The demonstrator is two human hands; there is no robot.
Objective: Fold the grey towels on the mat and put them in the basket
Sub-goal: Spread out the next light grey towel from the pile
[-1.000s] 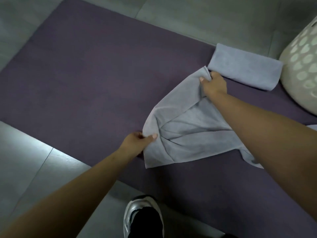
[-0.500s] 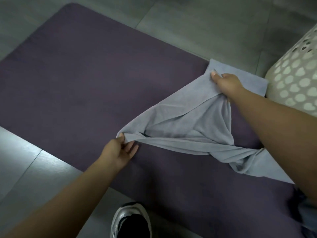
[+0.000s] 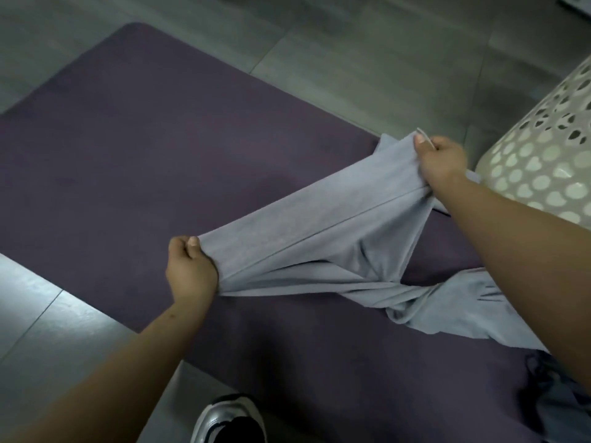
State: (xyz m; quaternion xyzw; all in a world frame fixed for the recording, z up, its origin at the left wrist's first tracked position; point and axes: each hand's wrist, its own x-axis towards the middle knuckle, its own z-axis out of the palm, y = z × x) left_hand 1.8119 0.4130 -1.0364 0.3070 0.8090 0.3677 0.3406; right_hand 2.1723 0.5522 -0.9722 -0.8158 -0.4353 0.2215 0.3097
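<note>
Dim indoor view with soft focus; pale glare on the glossy grey floor tiles [image 3: 41, 314] at left; wide-angle bending at edges.

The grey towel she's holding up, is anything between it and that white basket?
Nothing visible blocks the way. The grey towel is stretched between the left hand and right hand, and the white basket stands just beyond the right hand. Its opening is out of frame.

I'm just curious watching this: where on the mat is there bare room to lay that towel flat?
The purple mat is bare left of the towel, beyond the left hand. It is crowded by the right hand near the basket.
</note>
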